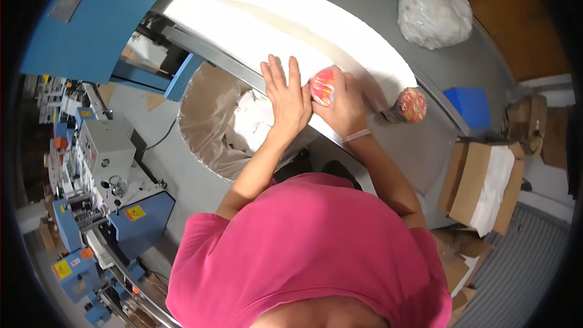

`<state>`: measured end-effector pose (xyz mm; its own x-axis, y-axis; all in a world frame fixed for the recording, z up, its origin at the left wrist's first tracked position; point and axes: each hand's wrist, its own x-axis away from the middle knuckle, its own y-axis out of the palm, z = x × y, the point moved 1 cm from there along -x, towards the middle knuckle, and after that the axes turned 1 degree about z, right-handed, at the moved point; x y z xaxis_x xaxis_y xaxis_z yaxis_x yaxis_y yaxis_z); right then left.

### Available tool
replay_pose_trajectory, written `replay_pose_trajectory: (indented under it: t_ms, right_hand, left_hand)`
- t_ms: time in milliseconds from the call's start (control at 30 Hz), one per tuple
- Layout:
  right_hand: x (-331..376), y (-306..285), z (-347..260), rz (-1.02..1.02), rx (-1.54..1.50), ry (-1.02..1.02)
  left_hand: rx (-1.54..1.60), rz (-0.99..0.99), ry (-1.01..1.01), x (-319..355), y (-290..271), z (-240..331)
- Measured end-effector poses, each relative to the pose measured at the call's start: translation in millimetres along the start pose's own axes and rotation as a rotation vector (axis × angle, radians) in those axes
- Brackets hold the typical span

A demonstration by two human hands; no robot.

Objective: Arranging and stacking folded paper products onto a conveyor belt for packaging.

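My right hand (345, 109) is closed round a red, shiny, round-ended thing (322, 87) with coloured marks, whose kind I cannot make out. Just left of it, my left hand (288, 100) lies with its fingers stretched out at the near edge of a long white row of what looks like stacked paper (273, 21). The thumb side of this hand comes close to the red thing. To the right of my right hand, a cylinder with a mottled red and tan round end (411, 105) rests on the metal table (419, 152).
Below the table's near edge stands a bin lined with clear plastic (203, 136), holding white scraps. Blue machinery (103, 18) is at the far left. An open cardboard box (477, 182), a blue bin (467, 108) and a stuffed plastic bag (434, 15) stand to the right.
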<state>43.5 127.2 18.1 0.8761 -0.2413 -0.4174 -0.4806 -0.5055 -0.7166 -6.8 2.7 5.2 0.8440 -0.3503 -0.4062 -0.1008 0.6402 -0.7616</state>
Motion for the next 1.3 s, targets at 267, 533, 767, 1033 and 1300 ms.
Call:
replay_pose_trajectory:
  t_ms: [267, 533, 767, 1033, 1300]
  right_hand:
    - [2.3, -86.4, 16.7, -0.102, 0.231, 0.047]
    - [5.4, -136.7, 128.9, -0.373, 0.108, 0.385]
    - [42.9, -170.0, 112.6, -0.740, -0.036, 0.281]
    - [-16.6, -84.0, 133.0, -0.199, -1.125, 1.020]
    - [-43.9, -50.6, 117.5, -0.134, -1.029, 0.904]
  left_hand:
    - [0.015, 0.131, 0.079, -1.4, -19.9, 6.2]
    - [-0.044, -0.224, 0.468, -29.9, 71.5, 128.2]
    - [-0.224, -0.114, 0.411, -30.3, 97.9, 121.8]
    - [0.012, -0.290, 0.373, -41.5, 39.0, 128.5]
    - [-0.247, 0.035, 0.092, -194.6, -17.9, -91.6]
